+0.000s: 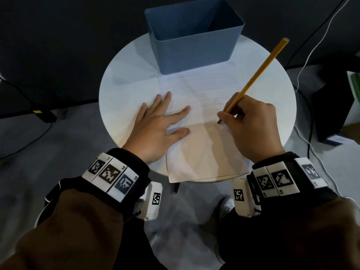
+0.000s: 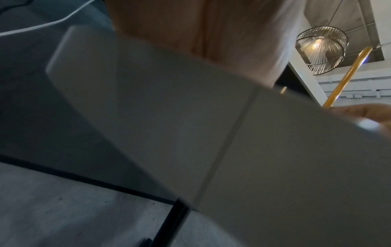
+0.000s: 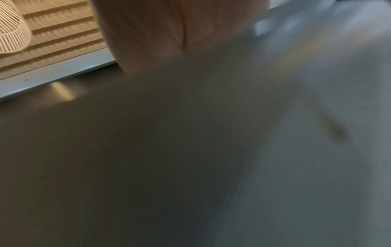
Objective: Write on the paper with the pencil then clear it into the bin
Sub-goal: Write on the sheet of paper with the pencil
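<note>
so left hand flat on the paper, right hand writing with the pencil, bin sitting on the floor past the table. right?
Not quite: the head view shows the bin standing on the table, at its far edge. The rest holds: left hand flat on the paper, right hand writing with the pencil.

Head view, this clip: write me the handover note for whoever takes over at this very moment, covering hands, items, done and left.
Left hand: flat, fingers spread, pressing the white lined sheet of paper onto the round white table.
Right hand: grips the yellow wooden pencil, tip on the paper.
Blue rectangular plastic bin: upright at the table's far edge, touching the paper's top edge; nothing visible inside.
Done: writing posture set; no marks legible.
Left: write, then clear the paper into the bin.
</note>
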Tool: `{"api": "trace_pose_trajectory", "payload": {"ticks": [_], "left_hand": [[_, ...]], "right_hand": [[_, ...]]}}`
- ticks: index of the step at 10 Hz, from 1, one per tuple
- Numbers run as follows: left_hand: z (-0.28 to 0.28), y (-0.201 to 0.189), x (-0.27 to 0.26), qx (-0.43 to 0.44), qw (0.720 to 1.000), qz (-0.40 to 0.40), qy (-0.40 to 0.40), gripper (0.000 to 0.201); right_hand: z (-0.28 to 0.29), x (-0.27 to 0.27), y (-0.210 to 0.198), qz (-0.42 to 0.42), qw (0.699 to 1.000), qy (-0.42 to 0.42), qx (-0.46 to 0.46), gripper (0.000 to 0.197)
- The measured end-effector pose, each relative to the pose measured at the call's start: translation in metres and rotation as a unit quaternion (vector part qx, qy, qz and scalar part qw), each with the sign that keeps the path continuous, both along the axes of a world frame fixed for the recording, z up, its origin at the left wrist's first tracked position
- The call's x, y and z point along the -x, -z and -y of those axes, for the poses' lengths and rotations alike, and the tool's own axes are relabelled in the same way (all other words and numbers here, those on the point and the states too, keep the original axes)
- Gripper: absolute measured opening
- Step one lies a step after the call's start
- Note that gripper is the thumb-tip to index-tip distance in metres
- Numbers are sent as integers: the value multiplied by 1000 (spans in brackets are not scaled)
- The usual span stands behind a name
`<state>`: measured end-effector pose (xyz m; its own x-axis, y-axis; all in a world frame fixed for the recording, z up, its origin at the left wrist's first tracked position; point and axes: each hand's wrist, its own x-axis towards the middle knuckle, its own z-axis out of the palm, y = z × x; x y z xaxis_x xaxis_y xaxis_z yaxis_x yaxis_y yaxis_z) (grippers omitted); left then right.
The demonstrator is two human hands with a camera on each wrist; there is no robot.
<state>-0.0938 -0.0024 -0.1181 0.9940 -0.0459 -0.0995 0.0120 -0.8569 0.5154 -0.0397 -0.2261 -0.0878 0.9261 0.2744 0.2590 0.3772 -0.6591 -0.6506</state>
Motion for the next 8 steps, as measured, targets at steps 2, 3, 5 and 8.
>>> {"api": "trace_pose_trajectory", "payload": {"ticks": [2, 3, 5, 8], "left_hand": [[0, 0, 0, -4, 1000, -1, 1, 53], [0, 0, 0, -1, 1000, -1, 3, 53], [1, -3, 2, 34, 999, 16, 1, 51], [2, -13, 11, 77, 997, 11, -8, 48]], "right_hand": [[-1, 0, 1, -2, 1000, 3, 6, 12], [3, -2, 1, -4, 1000, 27, 5, 11], [1, 2, 2, -12, 999, 36, 3, 10], [5, 8, -12, -16, 998, 57, -19, 12]]}}
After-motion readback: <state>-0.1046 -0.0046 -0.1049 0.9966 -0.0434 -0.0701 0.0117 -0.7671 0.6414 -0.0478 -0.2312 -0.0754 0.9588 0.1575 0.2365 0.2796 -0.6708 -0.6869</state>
